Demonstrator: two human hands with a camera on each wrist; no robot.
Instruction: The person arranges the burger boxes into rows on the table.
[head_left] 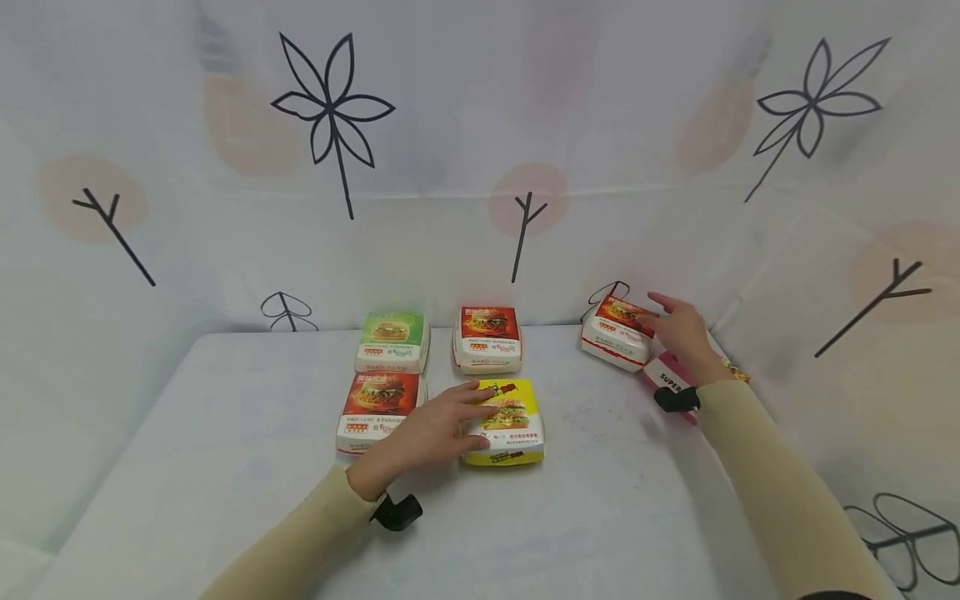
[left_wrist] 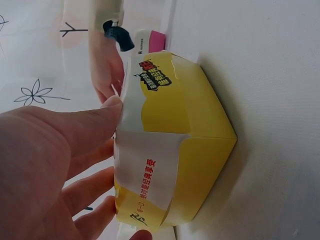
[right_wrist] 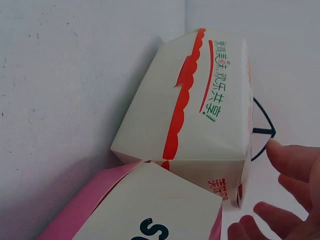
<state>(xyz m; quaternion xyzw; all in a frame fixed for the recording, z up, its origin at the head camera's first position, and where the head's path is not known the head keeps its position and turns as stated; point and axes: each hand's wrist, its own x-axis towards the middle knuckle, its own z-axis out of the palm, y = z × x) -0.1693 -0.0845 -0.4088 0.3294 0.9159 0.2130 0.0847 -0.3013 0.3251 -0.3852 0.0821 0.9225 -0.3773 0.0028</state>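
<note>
Our left hand (head_left: 435,429), spread on the yellow box (head_left: 521,423), should press softly. At two o'clock, our right hand (head_left: 684,333), fingers apart, is near a red-topped box (head_left: 614,337).

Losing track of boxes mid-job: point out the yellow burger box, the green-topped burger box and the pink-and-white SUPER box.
Yellow burger box (head_left: 514,419), head view, on the printed burger.
Green-topped burger box (head_left: 392,340), head view, on its lid.
Pink-and-white SUPER box (head_left: 667,379), head view, on its lettered side.

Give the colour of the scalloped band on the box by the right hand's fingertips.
The scalloped band is red, clearest in the right wrist view.
</note>
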